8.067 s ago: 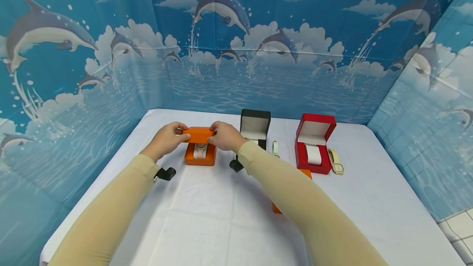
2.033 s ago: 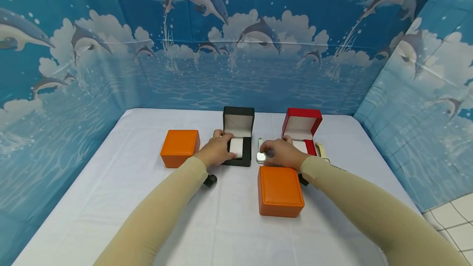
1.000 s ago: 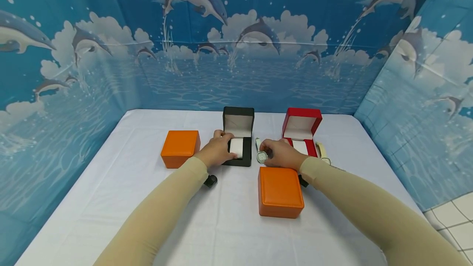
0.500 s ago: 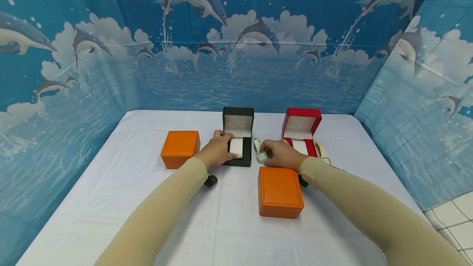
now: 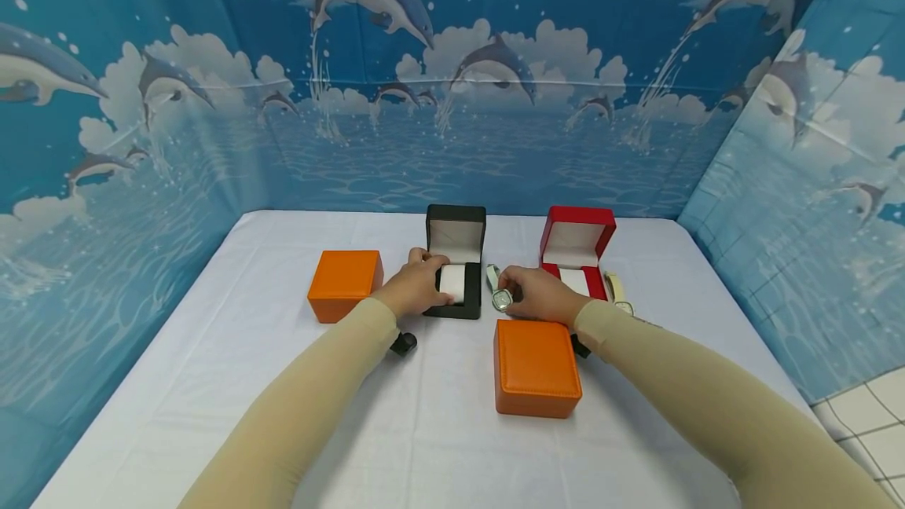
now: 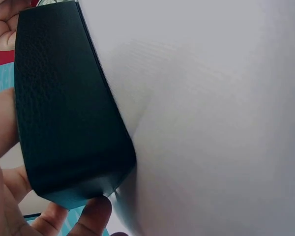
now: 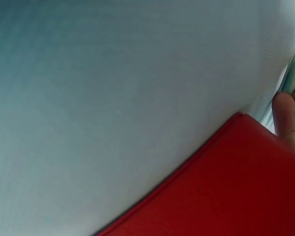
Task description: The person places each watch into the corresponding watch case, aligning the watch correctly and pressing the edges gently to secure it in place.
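The black watch box (image 5: 456, 234) stands with its lid raised and a white cushion (image 5: 452, 283) inside. My left hand (image 5: 412, 287) grips its left side, thumb toward the front and fingers farther back. In the left wrist view, fingers wrap the end of the dark box (image 6: 69, 108). Just right of that box, my right hand (image 5: 544, 294) pinches a pale green wristwatch (image 5: 501, 300) near its round-cornered dial, and the strap reaches away toward the back. Part of this strap is covered by the fingers.
Behind my right hand stands an open red watch box (image 5: 577, 232) with a white cushion (image 5: 574, 281). A yellowish watch (image 5: 615, 289) lies to its right. Closed orange boxes stand at left (image 5: 345, 283) and front (image 5: 537, 368) on the white cloth (image 5: 339, 415).
Both hands have left the left orange box, whose lid has been shut, and moved right to the black box and green watch. The watch has turned slightly over the last two seconds.
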{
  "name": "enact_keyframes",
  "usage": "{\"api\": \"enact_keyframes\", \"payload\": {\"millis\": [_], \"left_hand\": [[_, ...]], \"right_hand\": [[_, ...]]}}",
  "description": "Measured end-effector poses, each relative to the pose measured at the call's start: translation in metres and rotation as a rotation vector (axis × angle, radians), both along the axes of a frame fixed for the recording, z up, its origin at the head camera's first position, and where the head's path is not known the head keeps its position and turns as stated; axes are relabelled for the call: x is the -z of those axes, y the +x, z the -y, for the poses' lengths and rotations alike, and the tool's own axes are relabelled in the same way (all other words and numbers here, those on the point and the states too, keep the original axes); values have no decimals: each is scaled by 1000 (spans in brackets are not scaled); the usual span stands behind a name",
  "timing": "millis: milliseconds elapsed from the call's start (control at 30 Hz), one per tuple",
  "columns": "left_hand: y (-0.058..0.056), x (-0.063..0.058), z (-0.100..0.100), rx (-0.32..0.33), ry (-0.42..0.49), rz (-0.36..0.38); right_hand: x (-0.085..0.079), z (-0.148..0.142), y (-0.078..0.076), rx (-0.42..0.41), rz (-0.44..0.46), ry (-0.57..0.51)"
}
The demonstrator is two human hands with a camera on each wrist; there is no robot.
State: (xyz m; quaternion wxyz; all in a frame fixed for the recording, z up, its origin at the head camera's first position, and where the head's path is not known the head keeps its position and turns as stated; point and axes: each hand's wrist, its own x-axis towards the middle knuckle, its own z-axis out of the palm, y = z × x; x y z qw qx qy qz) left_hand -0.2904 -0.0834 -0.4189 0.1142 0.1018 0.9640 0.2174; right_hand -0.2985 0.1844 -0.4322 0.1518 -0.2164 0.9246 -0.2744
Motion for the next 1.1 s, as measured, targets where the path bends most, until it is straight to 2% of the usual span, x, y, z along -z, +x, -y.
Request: {"api": "enact_keyframes", "payload": {"millis": [267,500,733,1100], "left_hand": [[-1,0,0,7,-13,-10],[-1,-2,0,72,-73,-121],[-2,1,2,82,-65,-181],[-2,1,3,59,-67,-177]], "right_hand": [[-3,0,2,12,-2,-25],[-5,-1,2,42,-1,-30],[-7,-3,4,75,-2,-45],[-12,-6,6,51,-58,-59]]}}
